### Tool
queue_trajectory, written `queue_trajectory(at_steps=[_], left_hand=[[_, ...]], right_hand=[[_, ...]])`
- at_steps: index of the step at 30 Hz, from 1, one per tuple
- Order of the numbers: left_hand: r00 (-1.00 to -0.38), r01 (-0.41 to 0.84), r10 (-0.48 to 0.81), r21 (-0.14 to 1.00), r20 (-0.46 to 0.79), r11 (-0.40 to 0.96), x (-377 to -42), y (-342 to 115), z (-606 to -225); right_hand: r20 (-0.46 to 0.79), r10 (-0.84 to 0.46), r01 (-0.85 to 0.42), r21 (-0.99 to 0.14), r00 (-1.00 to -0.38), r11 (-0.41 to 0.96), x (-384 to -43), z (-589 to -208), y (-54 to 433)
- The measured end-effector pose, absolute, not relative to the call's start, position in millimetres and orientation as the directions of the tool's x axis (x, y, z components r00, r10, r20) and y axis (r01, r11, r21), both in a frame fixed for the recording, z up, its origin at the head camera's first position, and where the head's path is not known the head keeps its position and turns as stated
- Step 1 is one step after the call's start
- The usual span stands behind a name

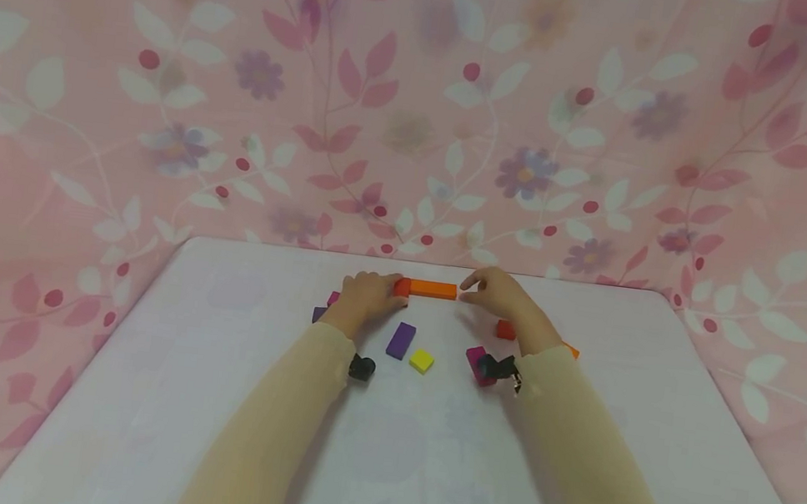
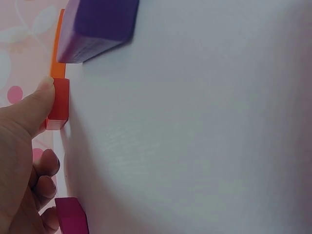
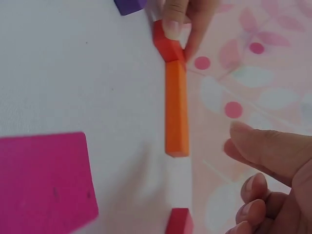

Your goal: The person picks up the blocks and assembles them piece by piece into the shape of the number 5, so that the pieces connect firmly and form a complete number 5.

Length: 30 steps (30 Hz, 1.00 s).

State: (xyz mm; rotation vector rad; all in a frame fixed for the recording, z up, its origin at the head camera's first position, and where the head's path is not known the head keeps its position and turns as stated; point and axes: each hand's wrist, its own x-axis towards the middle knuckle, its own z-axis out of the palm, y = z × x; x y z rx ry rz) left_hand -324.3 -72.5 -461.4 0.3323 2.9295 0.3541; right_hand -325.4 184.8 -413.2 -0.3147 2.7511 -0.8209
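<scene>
A pink block (image 1: pixel 334 300) lies on the table (image 1: pixel 229 382), just beside the left hand (image 1: pixel 366 296), so that wrist should stay up a bit and not bump it. The left hand pinches the red block (image 1: pixel 402 288) with its thumb, at the far edge of the table. The red block meets the left end of the long orange block (image 1: pixel 433 289). It looks best to hold the red block gently and slide it flat, because a hard push could knock the orange block crooked. The other left fingers are bent, down beside the pinch. The right hand (image 1: pixel 502 295) is past the orange block's right end, near but not touching. It holds nothing; its thumb and pointing finger are close together and the other fingers curl loosely. A soft touch there could help keep the orange block still.
</scene>
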Motion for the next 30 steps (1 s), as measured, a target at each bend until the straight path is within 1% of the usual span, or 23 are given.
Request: queue_trajectory(at_steps=[7,13,16,21,30], left_hand=[[-0.961,0.198,0.236,0.236,-0.143,0.951,-324,-72,-460],[-0.961,0.191,0.231,0.234,-0.153,0.953,-325,-70,-461],[-0.961,0.186,0.226,0.234,-0.159,0.954,-326,-69,-462],[-0.962,0.179,0.218,0.225,-0.163,0.958,-326,-68,-463],[-0.966,0.167,0.205,0.220,-0.160,0.961,-327,-70,-466]], right_hand=[[-0.203,-0.264,-0.106,-0.568,-0.943,0.816,-308,-403,203],[-0.190,-0.252,-0.102,-0.571,-0.949,0.814,-298,-401,222],[-0.193,-0.260,-0.109,-0.566,-0.946,0.817,-294,-404,232],[-0.227,-0.244,-0.086,-0.542,-0.943,0.836,-290,-417,248],[-0.202,-0.236,-0.103,-0.513,-0.950,0.852,-290,-432,261]])
